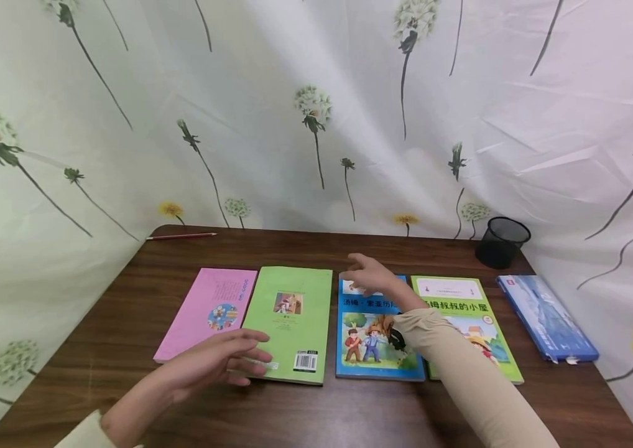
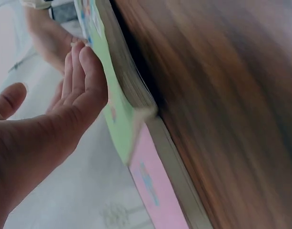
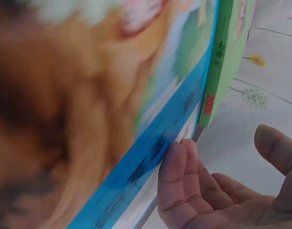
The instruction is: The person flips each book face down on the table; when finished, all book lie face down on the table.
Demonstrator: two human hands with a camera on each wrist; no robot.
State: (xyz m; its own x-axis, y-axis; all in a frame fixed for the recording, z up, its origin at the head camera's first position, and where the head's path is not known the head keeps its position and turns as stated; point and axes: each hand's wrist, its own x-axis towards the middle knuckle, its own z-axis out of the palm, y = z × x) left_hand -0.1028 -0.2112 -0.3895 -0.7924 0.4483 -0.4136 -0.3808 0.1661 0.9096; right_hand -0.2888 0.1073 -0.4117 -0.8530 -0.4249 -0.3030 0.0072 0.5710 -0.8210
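My left hand [image 1: 216,361] hovers at the lower left of a green book [image 1: 294,330] lying back cover up, its fingers loosely bent and holding nothing. In the left wrist view the fingers are extended beside the green book's cover. My right hand [image 1: 371,275] is at the top of a blue storybook [image 1: 369,370] with cartoon children on its cover. Its fingertips [image 3: 173,157] seem near the blue book's top edge in the right wrist view; whether they touch cannot be told. A pink book [image 1: 193,323] lies left of the green one.
Right of the blue book lies a yellow-green storybook [image 1: 498,317], partly behind my right forearm. Farther right is a thick blue book [image 1: 548,317]. A black mesh pen holder [image 1: 501,242] stands at the back right corner. A pencil [image 1: 182,236] lies at the back left.
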